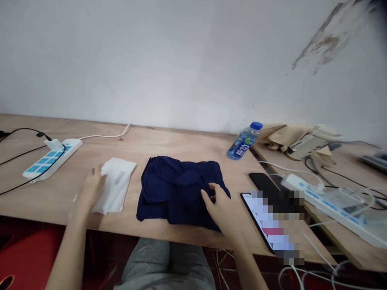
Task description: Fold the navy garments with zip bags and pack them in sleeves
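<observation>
- On a pale plywood table [169, 141] against a scuffed white wall, a crumpled navy-blue fabric garment [178, 189] lies bunched in the middle, straight ahead of the person's grey-trousered lap [165, 266].
- The right hand [220, 207] rests on the garment's right side, its fingers loosely curled into the cloth; whether they pinch it or only press on it, I cannot tell.
- The left hand [92, 191] is half open with its fingers raised and holds nothing. It is at the edge of a flat white rectangular packet [116, 185], just left of the garment; I cannot tell if they touch.
- The risk lies mostly to the right: a smartphone with a lit screen [252, 213], partly hidden by a mosaic blur, sits just beside the garment near the table's front edge, so a wide sweep of the cloth or forearm could knock it off.
- The light packet could slide if the left hand drags across it.
- Farther back, a clear plastic water bottle with a blue cap [244, 141] lies tilted near the garment, and a careless reach could topple or roll it.
- A black smartphone [260, 181] lies behind the lit one, and a white power strip with blue sockets [51, 159] and its black cables sit to the left.
</observation>
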`<action>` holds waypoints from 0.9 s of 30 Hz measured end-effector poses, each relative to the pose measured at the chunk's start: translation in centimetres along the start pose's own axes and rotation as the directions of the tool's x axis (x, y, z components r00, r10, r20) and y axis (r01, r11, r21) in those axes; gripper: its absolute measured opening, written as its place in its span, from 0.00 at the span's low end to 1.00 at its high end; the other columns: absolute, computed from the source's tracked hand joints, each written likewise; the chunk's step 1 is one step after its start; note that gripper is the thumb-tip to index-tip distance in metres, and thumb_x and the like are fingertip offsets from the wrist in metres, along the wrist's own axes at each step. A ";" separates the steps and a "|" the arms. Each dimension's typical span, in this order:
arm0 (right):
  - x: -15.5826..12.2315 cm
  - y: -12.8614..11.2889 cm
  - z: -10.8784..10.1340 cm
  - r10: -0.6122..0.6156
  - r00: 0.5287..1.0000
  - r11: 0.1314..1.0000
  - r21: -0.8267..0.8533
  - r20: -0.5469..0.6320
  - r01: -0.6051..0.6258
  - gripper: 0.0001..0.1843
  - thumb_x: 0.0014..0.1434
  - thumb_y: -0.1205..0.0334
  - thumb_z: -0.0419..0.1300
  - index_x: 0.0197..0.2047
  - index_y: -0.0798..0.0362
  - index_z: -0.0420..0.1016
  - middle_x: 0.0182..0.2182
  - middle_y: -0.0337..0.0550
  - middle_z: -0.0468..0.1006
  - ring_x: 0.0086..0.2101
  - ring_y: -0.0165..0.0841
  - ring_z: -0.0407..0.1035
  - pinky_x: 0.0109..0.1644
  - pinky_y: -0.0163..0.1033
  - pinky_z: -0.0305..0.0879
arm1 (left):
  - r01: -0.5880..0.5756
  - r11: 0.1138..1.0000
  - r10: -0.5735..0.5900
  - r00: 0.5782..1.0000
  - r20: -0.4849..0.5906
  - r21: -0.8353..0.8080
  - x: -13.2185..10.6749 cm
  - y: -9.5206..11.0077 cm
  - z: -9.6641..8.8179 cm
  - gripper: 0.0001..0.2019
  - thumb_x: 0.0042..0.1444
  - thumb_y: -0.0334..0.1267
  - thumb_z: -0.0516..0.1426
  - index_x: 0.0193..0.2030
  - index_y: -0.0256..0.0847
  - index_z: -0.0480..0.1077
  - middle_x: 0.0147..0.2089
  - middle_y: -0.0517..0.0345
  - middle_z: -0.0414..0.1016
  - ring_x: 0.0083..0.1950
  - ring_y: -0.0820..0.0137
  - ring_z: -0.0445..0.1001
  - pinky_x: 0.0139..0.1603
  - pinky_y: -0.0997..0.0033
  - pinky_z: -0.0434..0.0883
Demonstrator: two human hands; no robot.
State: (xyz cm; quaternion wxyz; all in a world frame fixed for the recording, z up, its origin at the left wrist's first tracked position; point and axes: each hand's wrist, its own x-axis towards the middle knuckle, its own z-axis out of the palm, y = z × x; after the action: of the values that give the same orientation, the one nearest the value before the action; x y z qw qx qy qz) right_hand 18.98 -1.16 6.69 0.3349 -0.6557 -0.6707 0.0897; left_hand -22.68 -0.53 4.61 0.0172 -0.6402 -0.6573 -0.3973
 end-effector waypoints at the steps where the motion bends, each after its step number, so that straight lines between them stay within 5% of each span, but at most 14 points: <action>1: -0.3 0.0 0.0 -0.006 1.000 1.000 -0.027 -0.014 0.006 0.18 0.60 0.51 0.54 0.46 0.55 0.72 0.35 0.49 0.79 0.30 0.39 0.75 0.33 0.43 0.68 | -0.017 0.998 0.017 1.000 0.002 0.061 -0.7 1.9 0.6 0.15 0.63 0.44 0.49 0.52 0.43 0.68 0.40 0.45 0.73 0.40 0.53 0.75 0.41 0.53 0.71; 8: -2.4 0.0 0.3 0.026 0.997 0.997 -0.075 -0.074 -0.032 0.24 0.62 0.43 0.51 0.45 0.55 0.72 0.33 0.48 0.77 0.26 0.37 0.71 0.30 0.41 0.64 | -0.163 0.980 0.190 0.940 0.282 -0.117 -6.3 17.3 7.1 0.13 0.65 0.41 0.51 0.54 0.43 0.66 0.47 0.50 0.72 0.48 0.60 0.74 0.48 0.59 0.73; 12: -2.5 0.1 1.1 0.027 1.000 0.991 -0.129 -0.002 -0.027 0.17 0.61 0.45 0.54 0.37 0.51 0.70 0.24 0.41 0.74 0.25 0.38 0.71 0.26 0.38 0.59 | -0.152 0.969 0.219 0.894 0.391 -0.196 -7.9 21.7 9.5 0.19 0.63 0.43 0.53 0.59 0.43 0.62 0.46 0.49 0.71 0.48 0.59 0.74 0.45 0.60 0.74; 16: -2.5 -2.3 2.1 -0.034 0.997 0.995 -0.092 -0.073 0.027 0.10 0.64 0.55 0.51 0.36 0.50 0.69 0.27 0.43 0.76 0.29 0.38 0.73 0.28 0.39 0.62 | -0.104 0.975 0.184 0.874 0.450 -0.197 -8.3 21.5 9.2 0.27 0.60 0.38 0.54 0.66 0.40 0.55 0.52 0.43 0.70 0.56 0.55 0.70 0.50 0.57 0.73; 19: -3.3 -5.3 2.7 -0.244 0.968 0.969 0.009 -0.063 0.245 0.11 0.66 0.62 0.49 0.43 0.51 0.71 0.39 0.50 0.79 0.40 0.42 0.73 0.42 0.45 0.69 | -0.052 0.977 0.141 0.884 0.445 -0.205 -8.0 18.5 6.6 0.29 0.58 0.28 0.49 0.68 0.39 0.52 0.57 0.42 0.69 0.60 0.58 0.69 0.56 0.57 0.71; 22: -4.6 -7.4 2.7 -0.568 0.801 0.810 0.305 0.190 0.502 0.15 0.65 0.69 0.49 0.49 0.48 0.73 0.47 0.46 0.79 0.49 0.38 0.71 0.53 0.46 0.68 | 0.048 0.992 -0.004 0.933 0.359 -0.114 -7.5 14.7 3.3 0.25 0.60 0.28 0.46 0.65 0.39 0.55 0.56 0.42 0.70 0.58 0.58 0.71 0.56 0.53 0.70; 24: -5.3 -7.7 2.4 -0.652 0.707 0.731 0.476 0.275 0.489 0.18 0.64 0.71 0.49 0.52 0.46 0.72 0.49 0.42 0.78 0.52 0.35 0.70 0.57 0.44 0.67 | 0.120 0.991 -0.095 0.943 0.320 -0.059 -7.2 12.9 1.7 0.19 0.64 0.35 0.46 0.61 0.40 0.59 0.52 0.45 0.73 0.54 0.57 0.73 0.53 0.52 0.71; 25: -5.5 -7.6 2.2 -0.637 0.716 0.732 0.512 0.284 0.449 0.19 0.64 0.71 0.49 0.53 0.46 0.72 0.49 0.41 0.79 0.51 0.34 0.71 0.56 0.43 0.68 | 0.151 0.987 -0.130 0.942 0.310 -0.046 -7.1 12.5 1.2 0.17 0.65 0.38 0.46 0.60 0.41 0.61 0.50 0.47 0.74 0.51 0.58 0.75 0.50 0.53 0.72; 27: -5.5 -6.8 1.9 -0.532 0.811 0.781 0.512 0.243 0.359 0.18 0.64 0.72 0.48 0.51 0.47 0.73 0.45 0.41 0.80 0.47 0.33 0.73 0.52 0.41 0.70 | 0.196 0.979 -0.172 0.936 0.308 -0.050 -7.0 12.7 0.8 0.16 0.67 0.43 0.46 0.56 0.42 0.64 0.44 0.51 0.75 0.44 0.61 0.77 0.45 0.57 0.73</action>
State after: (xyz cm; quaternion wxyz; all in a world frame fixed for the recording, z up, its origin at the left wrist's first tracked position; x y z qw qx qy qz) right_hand 11.87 -6.55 7.26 0.3522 -0.3512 -0.8213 0.2794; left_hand -10.16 -7.56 6.68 -0.1462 -0.6292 -0.6928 -0.3207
